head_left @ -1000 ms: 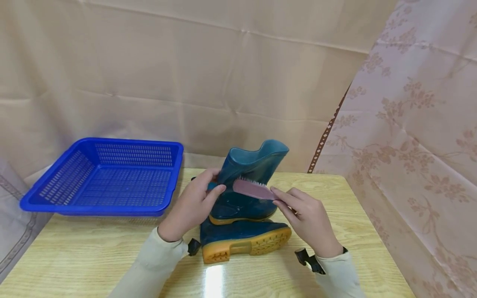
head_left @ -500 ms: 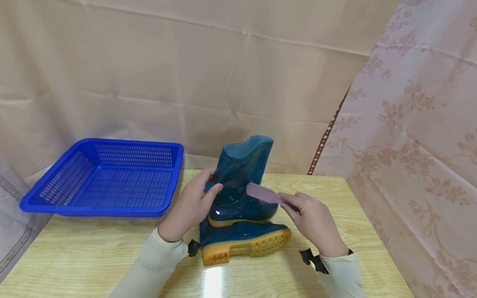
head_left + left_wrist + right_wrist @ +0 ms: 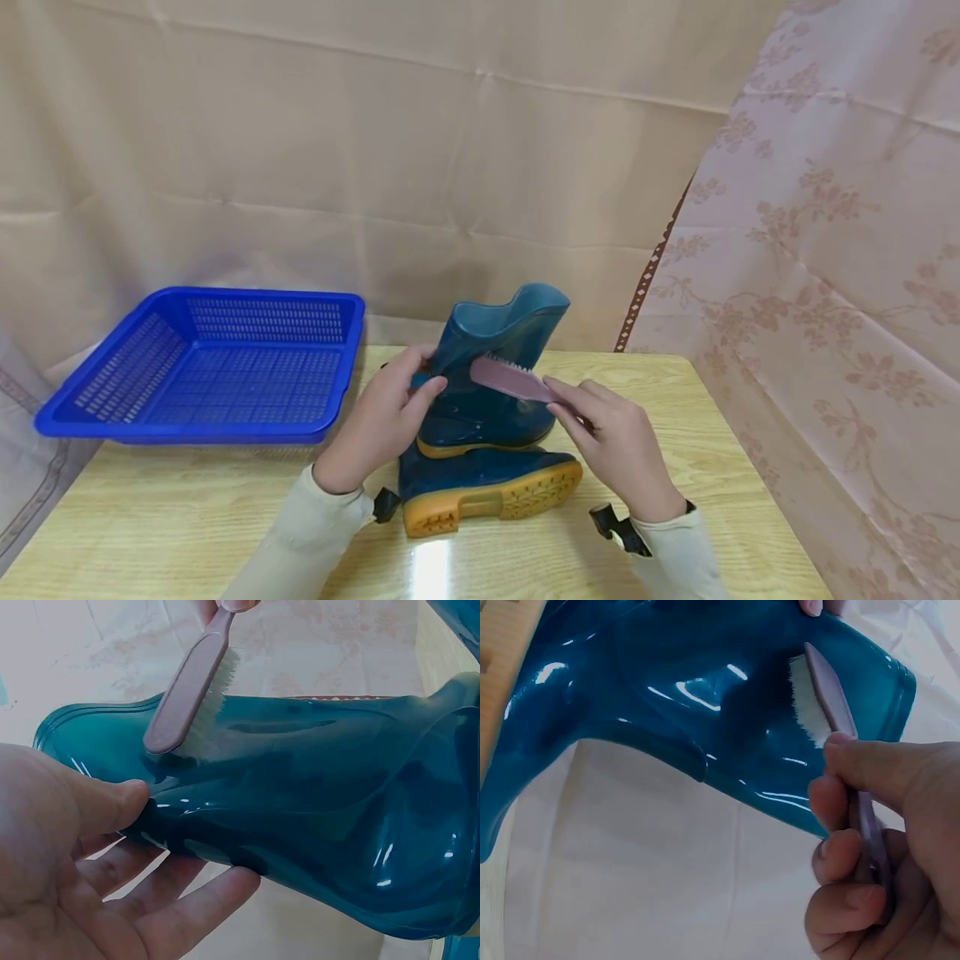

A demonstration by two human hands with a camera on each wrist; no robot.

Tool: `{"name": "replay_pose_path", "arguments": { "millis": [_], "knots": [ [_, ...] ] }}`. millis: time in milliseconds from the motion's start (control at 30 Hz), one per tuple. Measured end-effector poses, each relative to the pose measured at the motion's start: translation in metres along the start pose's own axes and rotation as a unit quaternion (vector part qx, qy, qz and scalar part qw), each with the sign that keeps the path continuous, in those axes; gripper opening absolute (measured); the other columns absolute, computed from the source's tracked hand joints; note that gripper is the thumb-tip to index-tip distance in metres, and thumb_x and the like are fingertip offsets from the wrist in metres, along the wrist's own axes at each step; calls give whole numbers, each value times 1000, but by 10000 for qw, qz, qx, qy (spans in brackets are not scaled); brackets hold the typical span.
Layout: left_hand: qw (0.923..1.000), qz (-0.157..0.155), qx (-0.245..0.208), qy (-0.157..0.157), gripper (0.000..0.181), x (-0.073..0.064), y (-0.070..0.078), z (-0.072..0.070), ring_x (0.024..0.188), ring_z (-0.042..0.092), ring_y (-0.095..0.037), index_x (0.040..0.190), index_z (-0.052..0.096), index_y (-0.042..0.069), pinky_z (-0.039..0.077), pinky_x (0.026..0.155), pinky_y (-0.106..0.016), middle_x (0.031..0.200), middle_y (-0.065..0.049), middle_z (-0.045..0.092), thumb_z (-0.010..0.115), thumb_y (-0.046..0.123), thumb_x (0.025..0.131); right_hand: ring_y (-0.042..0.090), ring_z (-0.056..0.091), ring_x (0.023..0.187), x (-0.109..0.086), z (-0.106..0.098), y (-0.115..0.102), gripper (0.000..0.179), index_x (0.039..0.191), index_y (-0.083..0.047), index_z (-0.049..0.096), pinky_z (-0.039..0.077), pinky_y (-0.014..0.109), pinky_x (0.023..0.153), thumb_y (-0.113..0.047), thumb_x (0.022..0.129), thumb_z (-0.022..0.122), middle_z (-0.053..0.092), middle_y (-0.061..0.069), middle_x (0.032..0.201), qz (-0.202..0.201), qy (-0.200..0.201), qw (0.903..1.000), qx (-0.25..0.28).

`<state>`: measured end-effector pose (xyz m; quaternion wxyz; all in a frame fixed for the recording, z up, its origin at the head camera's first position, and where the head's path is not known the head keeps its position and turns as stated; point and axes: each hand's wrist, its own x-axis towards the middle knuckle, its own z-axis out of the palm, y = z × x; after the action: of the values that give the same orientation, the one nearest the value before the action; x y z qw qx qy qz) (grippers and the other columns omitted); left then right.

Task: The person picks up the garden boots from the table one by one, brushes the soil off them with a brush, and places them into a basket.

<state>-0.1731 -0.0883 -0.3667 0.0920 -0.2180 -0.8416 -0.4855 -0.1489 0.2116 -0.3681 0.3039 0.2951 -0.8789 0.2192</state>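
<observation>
Brush [image 3: 510,380] touches boot [image 3: 467,408] well inside table's right edge [image 3: 738,454].

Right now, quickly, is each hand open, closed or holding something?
Left hand: holding the rear boot.
Right hand: holding the brush by its handle.

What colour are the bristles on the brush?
White; the bristles show best in the right wrist view.

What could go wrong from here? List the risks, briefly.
The held boot may tip if the left hand loosens, as that hand holds only the upper part. The brush may skid off the glossy, curved surface. Hard strokes could jostle the lying boot, close in front.
</observation>
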Motion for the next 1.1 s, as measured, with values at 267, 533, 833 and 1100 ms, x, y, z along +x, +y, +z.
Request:
{"name": "replay_pose_path", "arguments": {
  "millis": [267, 533, 833, 1100],
  "knots": [
    [9999, -111, 36, 56, 32, 3, -2, -1, 113, 64, -21, 138, 55, 13, 59, 91, -46, 128, -4, 65, 59, 14, 106, 2, 42, 56, 0, 4, 1, 26, 119, -16, 79, 37, 21, 50, -18, 94, 78, 61, -10, 75, 845, -1396, 9849, -575],
    [9987, -473, -30, 183, 32, 4, -8, -2, 117, 62, -24, 139, 54, 15, 56, 93, -49, 130, -6, 65, 58, 18, 107, 3, 46, 57, -1, -2, 4, 7, 99, -14, 74, 40, 23, 52, -20, 96, 76, 60, -10, 72, 1395, -1502, 9779, -411],
    [9976, -531, -180, 408, 31, 6, -11, -3, 113, 61, -26, 138, 53, 11, 55, 89, -47, 127, -9, 65, 57, 18, 108, 7, 36, 51, -4, -6, 2, 17, 103, -7, 52, 31, 25, 46, -23, 108, 57, 41, -3, 66, 1823, -462, 9821, 122],
    [9943, -529, -404, 832, 30, 8, -19, 1, 118, 60, -27, 135, 55, 8, 53, 92, -50, 123, -10, 66, 59, 17, 107, 12, 37, 52, -3, -6, 7, 20, 112, -1, 48, 31, 27, 46, -21, 110, 50, 42, 1, 67, 2159, -410, 9755, -108]
  ]
}}
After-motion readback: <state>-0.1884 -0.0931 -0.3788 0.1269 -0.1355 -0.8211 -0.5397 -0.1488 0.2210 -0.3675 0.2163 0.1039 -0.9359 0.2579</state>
